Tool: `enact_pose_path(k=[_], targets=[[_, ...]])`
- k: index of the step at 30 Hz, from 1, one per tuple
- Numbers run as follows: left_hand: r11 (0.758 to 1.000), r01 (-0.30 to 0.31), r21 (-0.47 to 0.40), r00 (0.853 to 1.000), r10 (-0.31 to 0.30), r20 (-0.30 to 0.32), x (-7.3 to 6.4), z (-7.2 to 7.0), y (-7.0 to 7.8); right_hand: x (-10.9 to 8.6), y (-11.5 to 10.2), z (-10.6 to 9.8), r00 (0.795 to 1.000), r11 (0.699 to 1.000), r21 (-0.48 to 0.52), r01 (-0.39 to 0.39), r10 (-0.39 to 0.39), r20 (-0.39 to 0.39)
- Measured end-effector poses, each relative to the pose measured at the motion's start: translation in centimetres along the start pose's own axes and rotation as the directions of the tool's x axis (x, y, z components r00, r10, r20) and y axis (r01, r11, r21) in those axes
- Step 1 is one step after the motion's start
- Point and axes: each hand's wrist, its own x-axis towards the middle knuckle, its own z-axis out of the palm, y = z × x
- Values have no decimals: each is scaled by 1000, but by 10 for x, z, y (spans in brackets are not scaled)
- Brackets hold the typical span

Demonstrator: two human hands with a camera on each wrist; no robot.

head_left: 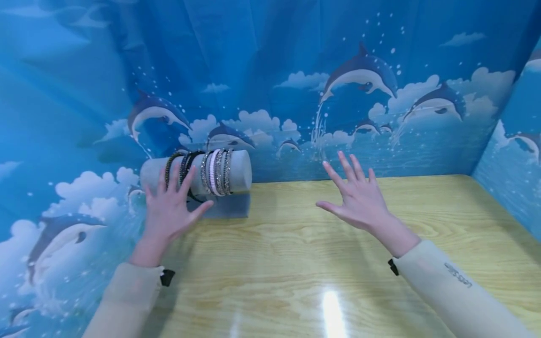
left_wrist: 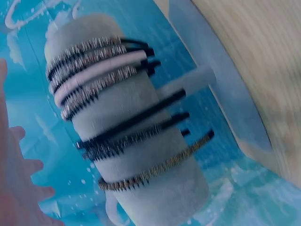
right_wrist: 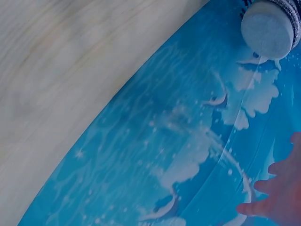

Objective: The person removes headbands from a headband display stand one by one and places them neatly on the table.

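head view: left hand (head_left: 169,211), in front of the grey roll (head_left: 241,171), hides part of its left half, parts of the dark bands (head_left: 191,159) there, and the left end of the base (head_left: 230,206) beneath it. well right of the roll, print (head_left: 458,274) on the right sleeve (head_left: 439,286) is too blurred to read. right sleeve and left sleeve (head_left: 122,300) both cropped. left wrist view: roll's far end cropped; left hand, beside it, blurred and cut off. right wrist view: roll mostly cropped; right hand (right_wrist: 282,193), below it, also cut off.
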Motion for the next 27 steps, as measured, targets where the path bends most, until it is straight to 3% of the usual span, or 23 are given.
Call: enact_pose_path(k=[7, 17, 22, 27], targets=[[999, 29, -45, 999, -30, -18, 14, -7, -27, 31, -29, 4, 998, 997, 30, 67, -67, -4], [981, 135, -138, 990, -126, 68, 31, -4, -77, 86, -79, 9, 990, 979, 153, 137, -139, -1], [952, 178, -250, 984, -167, 64, 34, -2, -91, 104, -97, 16, 992, 969, 215, 119, -126, 19], [890, 206, -407, 978, -201, 55, 36, 7, -105, 117, -108, 25, 994, 956, 276, 101, -111, 21]])
